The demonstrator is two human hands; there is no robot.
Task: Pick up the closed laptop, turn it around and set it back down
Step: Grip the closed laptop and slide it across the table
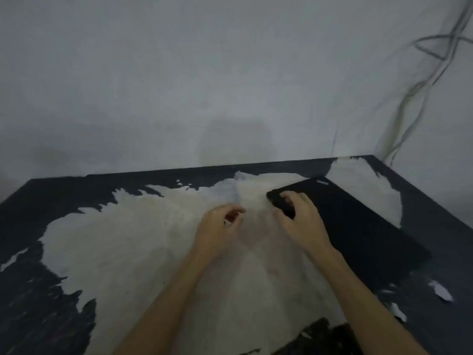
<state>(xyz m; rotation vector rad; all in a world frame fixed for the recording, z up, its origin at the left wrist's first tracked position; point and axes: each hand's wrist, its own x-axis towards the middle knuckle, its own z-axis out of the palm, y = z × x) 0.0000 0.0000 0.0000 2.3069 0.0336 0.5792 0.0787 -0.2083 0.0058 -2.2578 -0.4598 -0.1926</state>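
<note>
A closed black laptop lies flat on the right part of the table, turned at an angle, one corner pointing toward the middle. My right hand rests on that near-left corner, fingers on top and thumb curled at its edge. My left hand hovers just left of the laptop with fingers loosely curled and nothing in them; a strip of bare table separates it from the laptop.
The table is dark with its coating worn away to a large pale patch in the middle. A grey wall stands right behind it. Cables hang down the wall at the right, behind the table's far right corner.
</note>
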